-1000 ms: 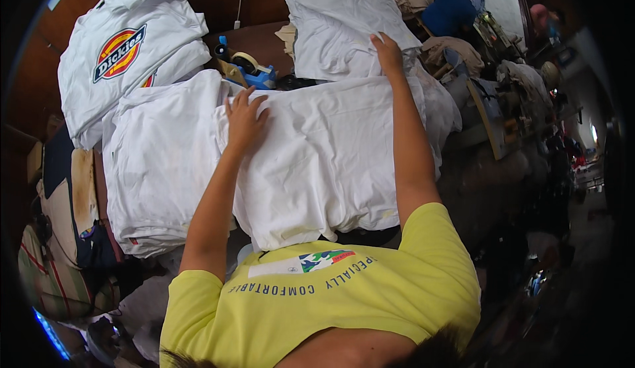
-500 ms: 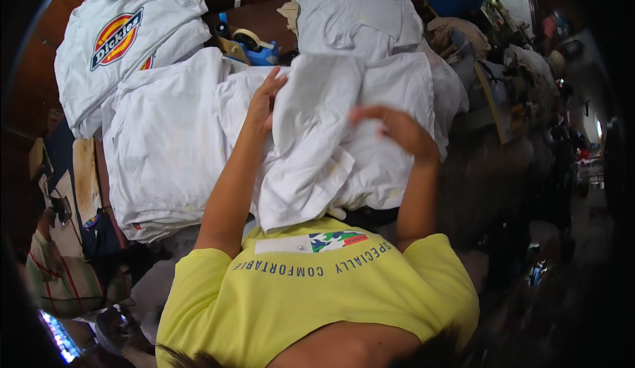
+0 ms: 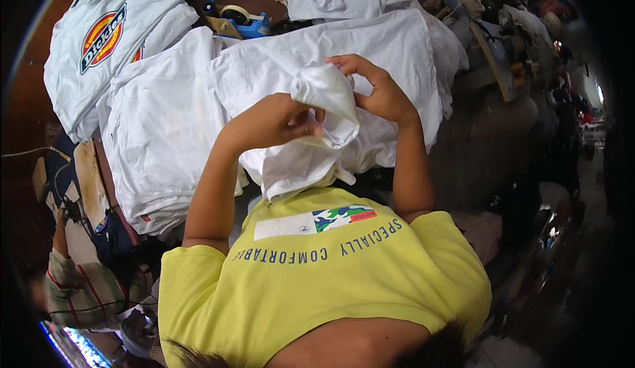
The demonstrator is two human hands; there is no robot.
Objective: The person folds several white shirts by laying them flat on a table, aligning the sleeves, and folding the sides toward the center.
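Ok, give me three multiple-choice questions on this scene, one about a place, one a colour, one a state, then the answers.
1. Where is the blue tape dispenser?
A) far edge, past the shirts
B) in the left hand
C) on the floor

2. What colour is the garment being held?
A) white
B) black
C) red

3. How is that garment?
A) flat
B) bunched up, lifted
C) on a hanger

Answers: A, it sits beyond the white shirt stack; A, its cloth is white; B, the left hand and right hand gather it above the pile.

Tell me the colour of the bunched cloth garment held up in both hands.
Plain white: the bunched cloth garment shows best in the head view.
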